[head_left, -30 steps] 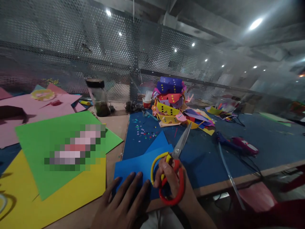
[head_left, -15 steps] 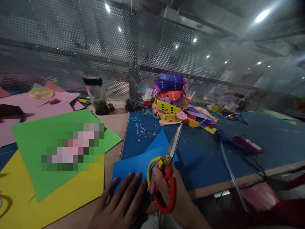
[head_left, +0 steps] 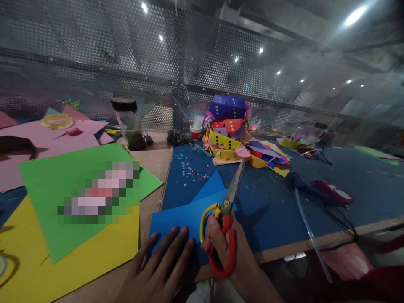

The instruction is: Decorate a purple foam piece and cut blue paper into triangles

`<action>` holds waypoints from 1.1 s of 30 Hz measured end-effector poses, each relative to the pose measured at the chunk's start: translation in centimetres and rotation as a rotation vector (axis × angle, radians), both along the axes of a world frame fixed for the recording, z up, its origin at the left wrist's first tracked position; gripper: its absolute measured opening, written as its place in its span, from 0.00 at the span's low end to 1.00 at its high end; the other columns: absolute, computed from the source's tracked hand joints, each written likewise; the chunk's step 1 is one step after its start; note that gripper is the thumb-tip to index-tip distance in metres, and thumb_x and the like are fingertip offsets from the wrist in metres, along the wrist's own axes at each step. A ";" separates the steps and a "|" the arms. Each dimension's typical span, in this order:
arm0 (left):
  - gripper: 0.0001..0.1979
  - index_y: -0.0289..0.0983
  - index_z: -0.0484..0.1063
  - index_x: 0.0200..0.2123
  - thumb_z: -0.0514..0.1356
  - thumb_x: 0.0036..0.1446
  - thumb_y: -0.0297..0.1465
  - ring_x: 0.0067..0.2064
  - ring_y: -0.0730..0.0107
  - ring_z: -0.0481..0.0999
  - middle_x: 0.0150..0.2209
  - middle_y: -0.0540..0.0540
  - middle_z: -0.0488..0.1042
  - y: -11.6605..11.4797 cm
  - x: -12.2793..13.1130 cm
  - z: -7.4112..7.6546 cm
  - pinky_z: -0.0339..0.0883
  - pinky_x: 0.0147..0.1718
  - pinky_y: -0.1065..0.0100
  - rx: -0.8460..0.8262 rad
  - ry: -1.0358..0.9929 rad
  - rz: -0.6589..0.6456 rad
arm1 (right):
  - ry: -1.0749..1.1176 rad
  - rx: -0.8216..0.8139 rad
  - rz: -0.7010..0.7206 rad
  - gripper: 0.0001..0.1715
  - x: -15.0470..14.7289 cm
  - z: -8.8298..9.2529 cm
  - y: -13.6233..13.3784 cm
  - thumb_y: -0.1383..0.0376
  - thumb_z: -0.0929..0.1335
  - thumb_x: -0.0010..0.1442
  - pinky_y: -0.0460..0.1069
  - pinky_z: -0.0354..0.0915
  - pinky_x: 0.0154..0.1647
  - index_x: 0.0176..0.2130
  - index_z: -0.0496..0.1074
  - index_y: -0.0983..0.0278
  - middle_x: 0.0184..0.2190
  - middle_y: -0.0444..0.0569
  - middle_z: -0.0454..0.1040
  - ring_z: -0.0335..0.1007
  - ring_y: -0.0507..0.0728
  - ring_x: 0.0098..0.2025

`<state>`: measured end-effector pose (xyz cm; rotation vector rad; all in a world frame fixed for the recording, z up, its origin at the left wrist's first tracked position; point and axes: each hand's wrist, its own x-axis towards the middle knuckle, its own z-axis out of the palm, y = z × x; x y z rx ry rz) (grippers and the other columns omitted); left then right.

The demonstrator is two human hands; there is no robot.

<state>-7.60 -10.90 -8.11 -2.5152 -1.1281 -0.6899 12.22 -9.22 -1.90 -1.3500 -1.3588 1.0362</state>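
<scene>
My right hand (head_left: 227,252) grips a pair of scissors (head_left: 224,219) with one yellow and one red handle loop. Its closed blades point up and away over the blue mat. My left hand (head_left: 160,269) lies flat with fingers spread on the near edge of a blue paper sheet (head_left: 179,219), just left of the scissors. A second blue sheet (head_left: 210,187) lies partly under the first one.
A green sheet (head_left: 78,185) lies on a yellow sheet (head_left: 72,261) at left, with pink paper (head_left: 47,147) behind. A jar (head_left: 129,124), a small cup (head_left: 196,128), a stack of coloured paper pieces (head_left: 229,130) and a glue gun (head_left: 322,189) stand farther back before a perforated metal wall.
The scissors have tilted from leaning right to pointing more upright, and my right hand has shifted slightly. My left hand stays flat on the blue paper.
</scene>
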 end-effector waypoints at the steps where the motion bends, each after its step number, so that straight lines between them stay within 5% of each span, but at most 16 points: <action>1: 0.26 0.47 0.68 0.62 0.55 0.65 0.50 0.65 0.60 0.65 0.63 0.49 0.71 0.0 0.0 -0.1 0.35 0.70 0.53 -0.002 0.003 0.000 | -0.008 -0.001 -0.012 0.18 0.3 0.0 0.0 0.49 0.60 0.70 0.46 0.68 0.27 0.43 0.63 0.62 0.20 0.40 0.71 0.71 0.53 0.22; 13: 0.27 0.47 0.66 0.63 0.54 0.65 0.50 0.67 0.57 0.62 0.64 0.47 0.70 -0.3 0.1 -0.2 0.38 0.69 0.49 -0.008 0.043 0.017 | 0.041 0.014 0.003 0.17 1.0 0.6 -0.1 0.50 0.60 0.71 0.48 0.71 0.30 0.41 0.61 0.61 0.20 0.39 0.69 0.73 0.53 0.24; 24: 0.28 0.49 0.65 0.64 0.53 0.65 0.51 0.66 0.60 0.64 0.63 0.49 0.70 -0.3 0.1 0.1 0.38 0.70 0.51 -0.013 0.034 0.019 | 0.071 0.078 0.037 0.13 0.5 -1.2 -0.6 0.53 0.61 0.72 0.45 0.69 0.26 0.41 0.64 0.60 0.24 0.41 0.71 0.72 0.52 0.25; 33: 0.27 0.49 0.65 0.63 0.53 0.65 0.51 0.66 0.59 0.64 0.64 0.50 0.70 -0.1 0.0 -0.4 0.39 0.69 0.50 -0.002 0.021 -0.006 | 0.028 0.002 -0.005 0.19 1.8 0.3 -0.6 0.50 0.60 0.71 0.47 0.71 0.28 0.40 0.64 0.62 0.22 0.42 0.71 0.72 0.53 0.25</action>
